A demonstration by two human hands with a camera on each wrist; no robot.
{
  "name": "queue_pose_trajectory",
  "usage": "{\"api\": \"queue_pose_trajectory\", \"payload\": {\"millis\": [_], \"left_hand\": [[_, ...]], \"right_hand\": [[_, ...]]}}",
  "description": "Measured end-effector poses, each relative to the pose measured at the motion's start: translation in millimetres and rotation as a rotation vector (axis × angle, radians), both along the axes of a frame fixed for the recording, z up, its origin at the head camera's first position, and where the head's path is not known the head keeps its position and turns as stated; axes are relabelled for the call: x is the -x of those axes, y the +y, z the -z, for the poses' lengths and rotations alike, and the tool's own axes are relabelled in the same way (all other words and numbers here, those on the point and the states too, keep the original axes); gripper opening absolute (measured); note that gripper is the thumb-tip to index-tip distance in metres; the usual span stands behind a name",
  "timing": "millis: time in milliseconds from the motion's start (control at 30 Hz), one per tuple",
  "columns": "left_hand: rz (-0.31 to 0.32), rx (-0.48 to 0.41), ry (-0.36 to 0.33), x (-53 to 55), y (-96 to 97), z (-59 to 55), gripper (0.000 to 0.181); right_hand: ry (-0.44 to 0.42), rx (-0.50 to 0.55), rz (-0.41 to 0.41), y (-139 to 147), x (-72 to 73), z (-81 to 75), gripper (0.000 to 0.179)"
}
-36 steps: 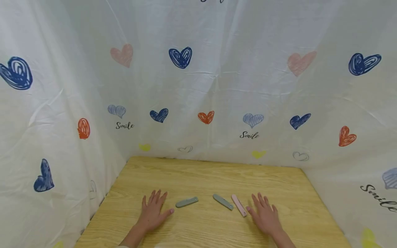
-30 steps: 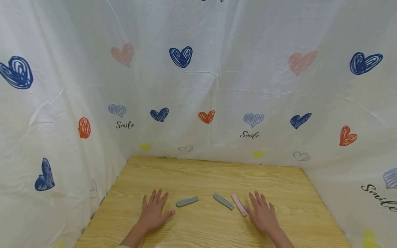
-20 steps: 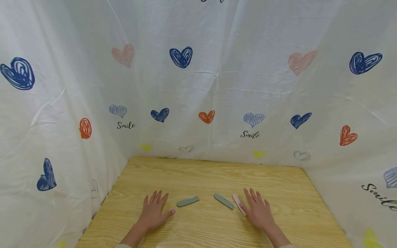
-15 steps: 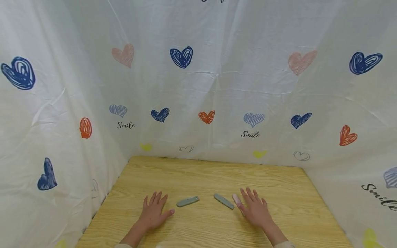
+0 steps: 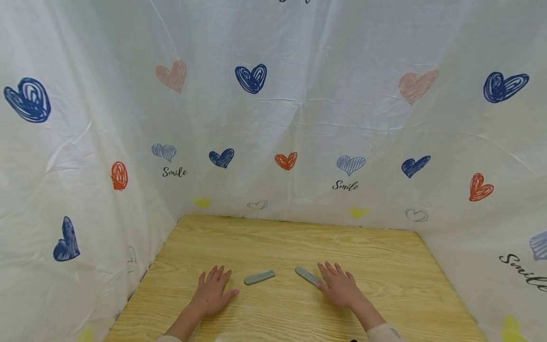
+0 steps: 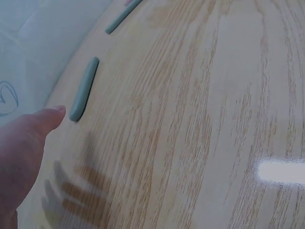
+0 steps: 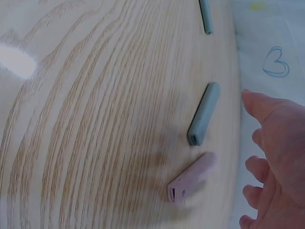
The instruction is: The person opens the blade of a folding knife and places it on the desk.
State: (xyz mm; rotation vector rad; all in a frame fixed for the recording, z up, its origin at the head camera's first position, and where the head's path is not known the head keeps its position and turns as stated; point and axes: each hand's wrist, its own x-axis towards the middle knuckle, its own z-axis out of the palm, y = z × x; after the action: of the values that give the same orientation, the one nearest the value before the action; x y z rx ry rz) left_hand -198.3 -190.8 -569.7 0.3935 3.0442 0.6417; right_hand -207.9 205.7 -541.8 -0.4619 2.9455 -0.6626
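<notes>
Hovering over pink box cutter (image 7: 189, 179): right hand (image 5: 339, 289), grip spread; left hand (image 5: 210, 295), grip spread, near grey-green box cutter (image 5: 259, 277) on desk (image 5: 295, 242).

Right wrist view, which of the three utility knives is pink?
The lowest utility knife is pink; the middle knife and top knife are both grey-green.

Your left grip (image 6: 20, 162): thumb (image 6: 51, 117) straight, tip near one green bar (image 6: 84, 89) | second green bar (image 6: 123, 17) beyond, cut off by top edge | both on bench (image 6: 190, 119)
</notes>
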Motion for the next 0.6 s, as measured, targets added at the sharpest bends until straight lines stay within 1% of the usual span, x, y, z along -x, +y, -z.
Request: {"api": "queue_pose_trajectory", "payload": {"millis": [167,267,367,467,600], "left_hand": [[0.003,-0.010,0.008,-0.2,1.7,3.0,0.064],[0.010,-0.018,0.016,-0.9,4.1,3.4,0.063],[0.020,-0.031,0.012,-1.2,7.0,5.2,0.061],[0.027,-0.030,0.015,-1.4,9.7,7.0,0.061],[0.037,-0.034,0.036,-0.8,13.2,9.8,0.061]], "right_hand": [[-0.031,0.082,-0.040,-12,1.8,2.6,0.060],[-0.022,0.110,-0.075,-21,3.0,5.8,0.060],[0.017,0.093,-0.122,-32,3.6,9.8,0.059],[0.032,0.071,-0.160,-43,4.5,11.1,0.058],[0.008,0.056,-0.183,-59,6.3,8.2,0.059]]}}
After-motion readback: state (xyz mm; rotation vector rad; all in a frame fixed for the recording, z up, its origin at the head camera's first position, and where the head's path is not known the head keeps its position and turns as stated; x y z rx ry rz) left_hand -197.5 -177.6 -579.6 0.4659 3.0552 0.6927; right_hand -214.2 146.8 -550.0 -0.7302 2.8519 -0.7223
